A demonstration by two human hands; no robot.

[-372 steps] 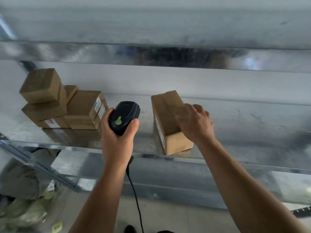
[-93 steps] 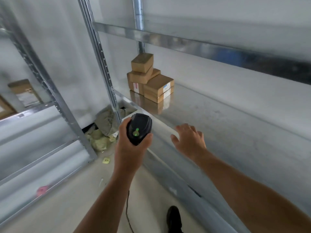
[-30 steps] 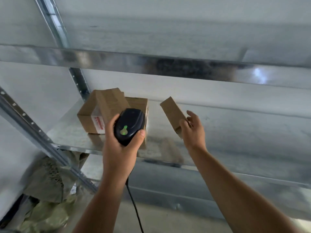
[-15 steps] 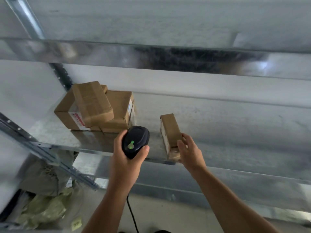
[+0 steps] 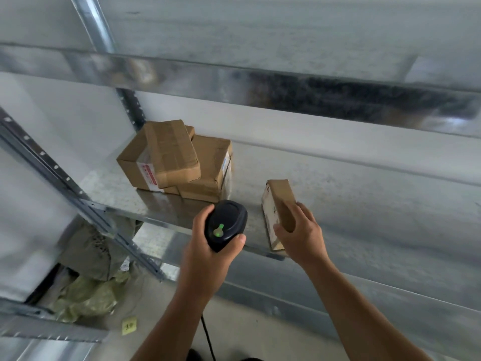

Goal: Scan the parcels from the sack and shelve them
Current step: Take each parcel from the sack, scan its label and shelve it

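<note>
While we read from the crumpled green woven sack on the floor at the left, past the stack of brown cardboard parcels at the back of the galvanised metal shelf, we reach our left hand, clamped round the black corded scanner with its green light showing. Just to its right, our right hand grips the near end of a small brown cardboard parcel, which stands on edge at the shelf's front lip. We judge it best to slide the parcel well inward before letting go, label side readable
</note>
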